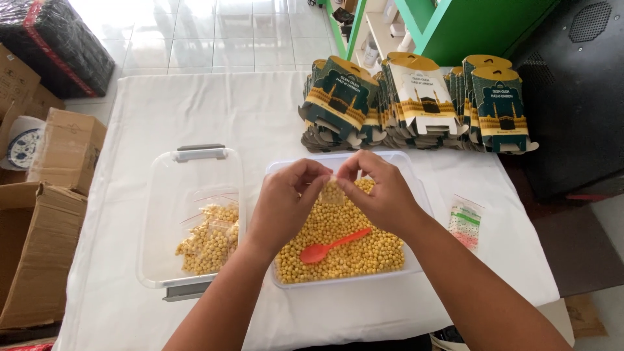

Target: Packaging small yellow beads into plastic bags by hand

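sealing step: left hand point(286, 195) and right hand point(383, 192) both pinch the top of a small clear bag of chickpeas point(331, 192) over the chickpea tub point(416, 185), orange spoon point(331, 246) resting inside; next needs an even pinch along the zip.

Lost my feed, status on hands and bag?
Left hand and right hand both pinching small clear bag over chickpea tub. Orange spoon lying in tub. Nothing obstructing.
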